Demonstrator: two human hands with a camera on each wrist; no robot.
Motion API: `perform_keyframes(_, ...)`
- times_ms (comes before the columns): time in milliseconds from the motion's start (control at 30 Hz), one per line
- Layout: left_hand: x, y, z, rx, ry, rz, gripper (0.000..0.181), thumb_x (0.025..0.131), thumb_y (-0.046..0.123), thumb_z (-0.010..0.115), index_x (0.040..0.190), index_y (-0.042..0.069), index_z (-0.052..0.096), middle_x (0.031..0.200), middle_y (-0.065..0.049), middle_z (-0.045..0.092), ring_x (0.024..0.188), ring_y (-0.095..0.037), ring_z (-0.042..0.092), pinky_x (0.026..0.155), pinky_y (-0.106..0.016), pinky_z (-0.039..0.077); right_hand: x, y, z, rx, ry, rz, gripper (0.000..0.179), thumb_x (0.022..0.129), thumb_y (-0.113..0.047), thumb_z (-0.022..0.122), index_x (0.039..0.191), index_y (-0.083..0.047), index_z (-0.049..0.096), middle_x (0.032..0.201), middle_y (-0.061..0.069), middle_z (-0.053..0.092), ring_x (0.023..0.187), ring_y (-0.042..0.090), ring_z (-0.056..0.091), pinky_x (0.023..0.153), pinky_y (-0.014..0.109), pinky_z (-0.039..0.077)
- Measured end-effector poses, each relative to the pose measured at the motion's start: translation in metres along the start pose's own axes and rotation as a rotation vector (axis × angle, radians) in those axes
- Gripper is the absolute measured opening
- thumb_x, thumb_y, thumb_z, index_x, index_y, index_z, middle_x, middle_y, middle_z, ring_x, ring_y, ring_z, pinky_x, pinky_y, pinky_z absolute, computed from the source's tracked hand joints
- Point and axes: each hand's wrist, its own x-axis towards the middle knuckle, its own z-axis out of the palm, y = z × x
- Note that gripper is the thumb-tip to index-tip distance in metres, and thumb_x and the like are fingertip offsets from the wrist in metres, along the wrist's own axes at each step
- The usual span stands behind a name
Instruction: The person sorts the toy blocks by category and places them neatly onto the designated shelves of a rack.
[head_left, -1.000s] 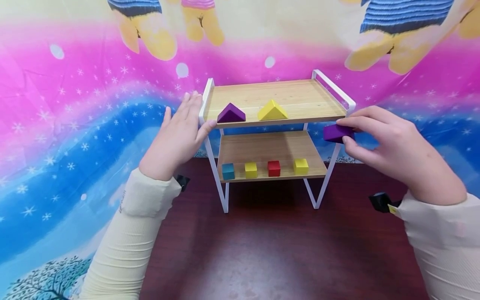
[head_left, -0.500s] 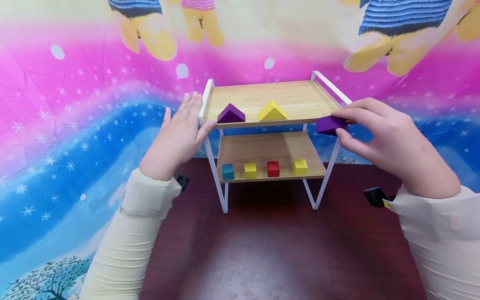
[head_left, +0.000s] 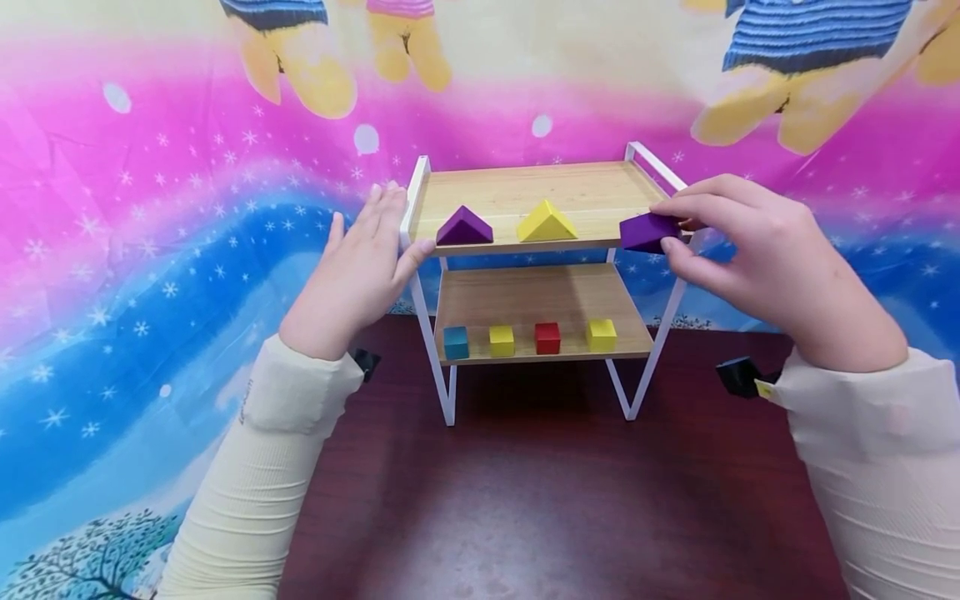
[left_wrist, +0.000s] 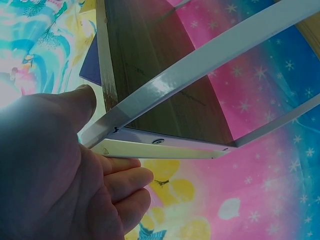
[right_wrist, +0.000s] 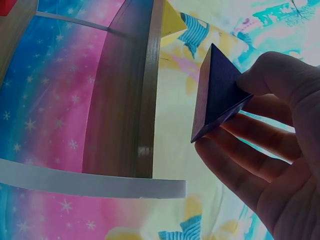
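In the head view my right hand pinches a purple triangular block between thumb and fingers, at the right front corner of a two-tier shelf. From the right wrist view, this purple triangular block is apart from the top board's edge. My left hand lies against the shelf's white left frame, its fingers extended and the thumb at the front corner. Along the top board's front edge stand another purple triangular block and a yellow triangular block, each with its point up.
The lower board carries a row of cubes: blue, yellow, red and a second yellow cube. White side rails rise at both ends of the top board. A printed cloth hangs behind the dark red table.
My right hand has moved left and upward with the purple triangular block, from beside the shelf's right leg to the top board's corner. The left hand has stayed in place.
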Motion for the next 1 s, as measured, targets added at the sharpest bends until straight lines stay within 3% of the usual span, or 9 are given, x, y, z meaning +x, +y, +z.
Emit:
perform_keyframes(267, 0.0, 0.001, -0.002, 0.002, -0.003, 0.001, 0.081, 0.105, 0.057, 0.035, 0.164, 0.012, 0.002, 0.17, -0.009, 0.007, 0.156, -0.022, -0.006, 0.122, -0.058, -0.006, 0.011, 0.005, -0.001, 0.013, -0.059, 0.078, 0.047, 0.081, 0.001, 0.081, 0.127, -0.002, 0.07, 0.116, 0.017, 0.067, 0.095, 0.032, 0.069, 0.081, -0.005, 0.03)
perform_keyframes(567, -0.001, 0.001, -0.003, 0.005, -0.006, 0.001, 0.081, 0.105, 0.057, 0.035, 0.164, 0.011, 0.002, 0.17, -0.009, 0.006, 0.156, -0.022, -0.006, 0.122, -0.058, -0.006, 0.023, 0.011, 0.003, 0.003, -0.114, 0.108, 0.044, 0.085, -0.002, 0.079, 0.128, -0.002, 0.069, 0.117, 0.018, 0.067, 0.098, 0.033, 0.068, 0.077, -0.005, 0.029)
perform_keyframes(600, -0.001, 0.001, -0.003, 0.005, -0.005, 0.0, 0.081, 0.105, 0.057, 0.035, 0.164, 0.011, 0.002, 0.17, -0.009, 0.006, 0.156, -0.023, -0.006, 0.122, -0.058, -0.006, 0.024, 0.012, 0.003, 0.001, -0.121, 0.108, 0.044, 0.085, -0.003, 0.079, 0.128, -0.002, 0.069, 0.116, 0.018, 0.067, 0.097, 0.033, 0.068, 0.08, -0.001, 0.037)
perform_keyframes(667, -0.001, 0.001, -0.003, 0.005, -0.004, -0.002, 0.081, 0.105, 0.057, 0.035, 0.164, 0.011, 0.002, 0.17, -0.009, 0.007, 0.156, -0.023, -0.006, 0.122, -0.058, -0.006, 0.027, 0.013, 0.004, 0.001, -0.133, 0.109, 0.043, 0.086, -0.004, 0.079, 0.128, -0.002, 0.069, 0.115, 0.018, 0.067, 0.097, 0.034, 0.068, 0.08, 0.0, 0.038)
perform_keyframes(767, -0.001, 0.001, -0.002, 0.004, -0.003, -0.002, 0.081, 0.105, 0.058, 0.034, 0.164, 0.011, 0.002, 0.17, -0.009, 0.006, 0.156, -0.022, -0.006, 0.122, -0.057, -0.007, 0.032, 0.013, 0.005, 0.004, -0.153, 0.117, 0.042, 0.087, -0.003, 0.077, 0.128, -0.001, 0.069, 0.115, 0.018, 0.066, 0.098, 0.035, 0.068, 0.085, 0.025, 0.057)
perform_keyframes(900, 0.0, 0.001, -0.002, 0.007, -0.004, -0.001, 0.082, 0.105, 0.058, 0.034, 0.164, 0.012, 0.002, 0.17, -0.009, 0.006, 0.156, -0.022, -0.005, 0.122, -0.058, -0.006, 0.037, 0.012, 0.006, 0.003, -0.18, 0.122, 0.04, 0.088, -0.002, 0.076, 0.127, 0.001, 0.069, 0.116, 0.02, 0.065, 0.099, 0.037, 0.068, 0.082, 0.056, 0.057)
perform_keyframes(1000, 0.001, 0.001, -0.002, 0.009, -0.005, -0.004, 0.082, 0.105, 0.058, 0.034, 0.164, 0.011, 0.002, 0.17, -0.009, 0.007, 0.156, -0.022, -0.005, 0.122, -0.058, -0.005, 0.039, 0.011, 0.007, 0.009, -0.198, 0.116, 0.039, 0.088, -0.001, 0.076, 0.126, 0.002, 0.069, 0.116, 0.021, 0.065, 0.098, 0.038, 0.069, 0.083, 0.056, 0.057)
